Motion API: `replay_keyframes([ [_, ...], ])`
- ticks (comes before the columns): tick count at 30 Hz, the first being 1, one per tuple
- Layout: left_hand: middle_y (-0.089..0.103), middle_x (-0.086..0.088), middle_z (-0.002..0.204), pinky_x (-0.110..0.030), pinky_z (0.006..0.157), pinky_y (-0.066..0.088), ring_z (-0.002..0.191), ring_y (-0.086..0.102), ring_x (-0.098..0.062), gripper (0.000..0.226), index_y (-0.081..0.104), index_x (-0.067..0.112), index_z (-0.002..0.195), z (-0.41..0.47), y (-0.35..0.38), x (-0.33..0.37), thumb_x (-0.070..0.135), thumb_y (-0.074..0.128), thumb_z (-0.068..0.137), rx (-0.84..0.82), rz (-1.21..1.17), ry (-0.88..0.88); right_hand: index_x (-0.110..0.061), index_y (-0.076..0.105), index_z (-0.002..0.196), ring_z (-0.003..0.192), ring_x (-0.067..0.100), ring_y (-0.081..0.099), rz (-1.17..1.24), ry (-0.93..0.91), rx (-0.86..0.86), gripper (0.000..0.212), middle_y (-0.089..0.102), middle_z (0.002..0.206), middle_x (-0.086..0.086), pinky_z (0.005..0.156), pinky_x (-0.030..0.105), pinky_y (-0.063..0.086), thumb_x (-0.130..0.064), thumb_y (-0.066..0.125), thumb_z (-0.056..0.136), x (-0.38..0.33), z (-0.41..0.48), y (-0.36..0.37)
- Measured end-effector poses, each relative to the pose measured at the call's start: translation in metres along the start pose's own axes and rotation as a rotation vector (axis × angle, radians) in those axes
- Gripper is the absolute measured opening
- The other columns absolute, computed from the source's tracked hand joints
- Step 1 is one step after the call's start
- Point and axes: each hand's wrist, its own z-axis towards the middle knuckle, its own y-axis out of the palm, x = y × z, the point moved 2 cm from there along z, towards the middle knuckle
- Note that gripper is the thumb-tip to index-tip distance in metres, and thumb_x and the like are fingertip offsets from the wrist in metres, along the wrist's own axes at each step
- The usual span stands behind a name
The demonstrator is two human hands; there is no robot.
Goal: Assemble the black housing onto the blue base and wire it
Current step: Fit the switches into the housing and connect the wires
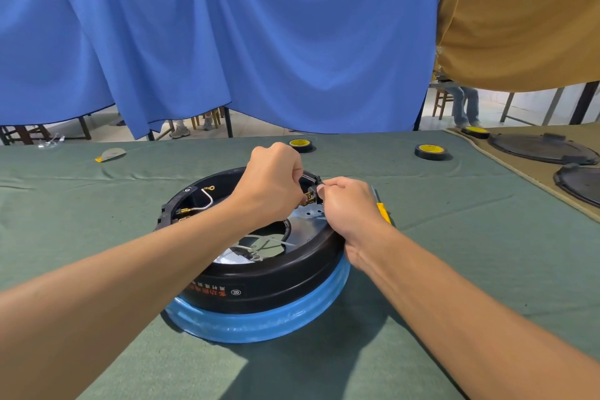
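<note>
The black ring housing (pixel 259 289) sits on the blue base (pixel 259 325) in the middle of the green cloth. Both hands meet at the housing's far right inner wall. My left hand (pixel 272 182) curls its fingers there, pinching something small that I cannot make out. My right hand (pixel 349 201) pinches a brass terminal connector (pixel 308 198) at the same spot. A white wire with a ring lug (pixel 207 195) arcs inside the left wall by brass terminals (pixel 185 211). More white wires (pixel 259 245) lie on the silver plate (pixel 306 216) inside.
A yellow-handled screwdriver (pixel 383 209) lies just right of the housing, behind my right hand. Two black-and-yellow tape rolls (pixel 430 151) (pixel 300 143) stand farther back. Black lids (pixel 542 148) lie on the tan cloth at the right. A blue curtain hangs behind the table.
</note>
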Motion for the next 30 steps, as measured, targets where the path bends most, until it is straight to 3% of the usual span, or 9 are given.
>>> replay_keyframes([
  [5, 0.070, -0.005, 0.074, -0.015, 0.060, 0.046, 0.064, 0.065, -0.001, 0.033, 0.049, 0.014, 0.067, -0.003, -0.001, -0.006, 0.004, 0.075, 0.083, -0.015, -0.041, 0.008, -0.020, 0.065, 0.113, 0.107, 0.025, 0.057, -0.039, -0.020, -0.042, 0.023, 0.063, 0.113, 0.005, 0.095, 0.046, 0.050, -0.025, 0.048, 0.097, -0.002, -0.002, -0.006],
  [8, 0.067, -0.006, 0.080, -0.018, 0.057, 0.046, 0.069, 0.062, -0.007, 0.032, 0.050, 0.017, 0.067, -0.002, -0.001, -0.004, 0.008, 0.077, 0.082, 0.000, -0.004, 0.019, -0.016, 0.066, 0.097, 0.101, 0.025, 0.060, 0.022, 0.006, -0.109, 0.019, 0.066, 0.102, 0.006, 0.093, 0.047, 0.051, -0.034, 0.063, 0.091, -0.006, -0.002, -0.009],
  [12, 0.067, -0.008, 0.085, -0.030, 0.070, 0.056, 0.081, 0.066, -0.022, 0.034, 0.050, 0.020, 0.064, -0.001, -0.003, 0.002, 0.009, 0.077, 0.082, -0.020, 0.039, 0.029, -0.014, 0.067, 0.084, 0.098, 0.029, 0.063, 0.070, 0.029, -0.068, 0.013, 0.068, 0.094, 0.009, 0.089, 0.048, 0.054, -0.020, 0.077, 0.080, -0.009, 0.002, -0.007],
  [16, 0.067, -0.005, 0.082, -0.025, 0.066, 0.053, 0.082, 0.068, -0.021, 0.030, 0.053, 0.020, 0.068, 0.003, -0.006, 0.001, 0.015, 0.080, 0.080, -0.097, 0.053, -0.010, -0.016, 0.067, 0.078, 0.096, 0.029, 0.064, 0.053, 0.014, -0.062, 0.014, 0.069, 0.093, 0.008, 0.086, 0.049, 0.055, -0.021, 0.080, 0.077, -0.008, 0.005, -0.006],
  [21, 0.074, -0.006, 0.077, -0.025, 0.064, 0.053, 0.069, 0.071, -0.019, 0.017, 0.076, 0.007, 0.084, 0.008, -0.015, -0.002, 0.025, 0.078, 0.083, -0.290, 0.092, -0.075, -0.016, 0.063, 0.073, 0.096, 0.032, 0.065, 0.075, -0.007, -0.055, 0.017, 0.068, 0.092, 0.010, 0.085, 0.050, 0.056, -0.020, 0.079, 0.078, -0.006, 0.008, -0.005],
  [23, 0.076, -0.006, 0.078, -0.026, 0.062, 0.052, 0.064, 0.069, -0.018, 0.017, 0.077, 0.005, 0.090, 0.012, -0.020, -0.002, 0.022, 0.075, 0.085, -0.378, 0.076, -0.133, -0.016, 0.063, 0.074, 0.095, 0.031, 0.065, 0.082, -0.008, -0.061, 0.016, 0.067, 0.091, 0.009, 0.085, 0.050, 0.056, -0.019, 0.078, 0.079, -0.006, 0.008, -0.005],
  [26, 0.070, 0.001, 0.059, -0.019, 0.049, 0.045, 0.046, 0.060, -0.008, 0.015, 0.074, 0.004, 0.087, 0.017, -0.022, 0.002, 0.019, 0.074, 0.086, -0.417, 0.109, -0.148, -0.015, 0.063, 0.075, 0.095, 0.033, 0.065, 0.088, -0.007, -0.072, 0.015, 0.067, 0.091, 0.010, 0.085, 0.052, 0.056, -0.019, 0.077, 0.079, -0.005, 0.008, -0.006],
  [28, 0.073, -0.001, 0.067, -0.024, 0.051, 0.048, 0.053, 0.060, -0.012, 0.016, 0.076, 0.004, 0.087, 0.021, -0.021, 0.004, 0.020, 0.073, 0.085, -0.384, 0.212, -0.066, -0.015, 0.064, 0.073, 0.097, 0.034, 0.064, 0.089, -0.004, -0.073, 0.015, 0.068, 0.091, 0.011, 0.085, 0.053, 0.055, -0.020, 0.077, 0.079, -0.005, 0.009, -0.006],
  [30, 0.075, -0.008, 0.082, -0.032, 0.066, 0.053, 0.068, 0.062, -0.021, 0.019, 0.078, 0.005, 0.090, 0.023, -0.020, 0.003, 0.023, 0.073, 0.084, -0.351, 0.305, 0.013, -0.016, 0.065, 0.072, 0.097, 0.035, 0.064, 0.097, 0.003, -0.077, 0.015, 0.068, 0.090, 0.010, 0.085, 0.053, 0.055, -0.019, 0.078, 0.078, -0.005, 0.009, -0.005],
])
